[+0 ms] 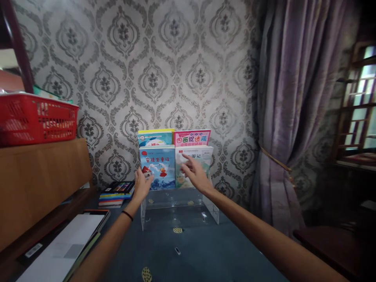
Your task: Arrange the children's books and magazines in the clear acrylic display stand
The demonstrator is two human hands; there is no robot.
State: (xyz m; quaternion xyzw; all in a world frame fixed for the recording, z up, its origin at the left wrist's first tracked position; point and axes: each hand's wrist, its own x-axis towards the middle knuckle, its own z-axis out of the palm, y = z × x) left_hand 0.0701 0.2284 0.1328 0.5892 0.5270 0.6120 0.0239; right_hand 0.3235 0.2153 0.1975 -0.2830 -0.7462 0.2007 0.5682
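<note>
Two rows of upright books lean on a clear acrylic stand (173, 199). In the front row are a blue picture book (160, 168) and, beside it, a pale green book (207, 162). My left hand (142, 184) is at the blue book's left edge, thumb and fingers apart; whether it presses on the cover I cannot tell. In front of the pale green book is my right hand (195, 172), its index finger stretched out and the other fingers loosely bent, covering part of the title. Behind stand a teal book (155, 138) and a pink book (192, 137).
A stack of books (116, 196) lies left of the stand on the dark table (199, 250). Nearer, white sheets (70, 239) rest on a pile. A red basket (38, 119) sits on a wooden ledge (44, 180). A purple curtain (288, 98) hangs at right.
</note>
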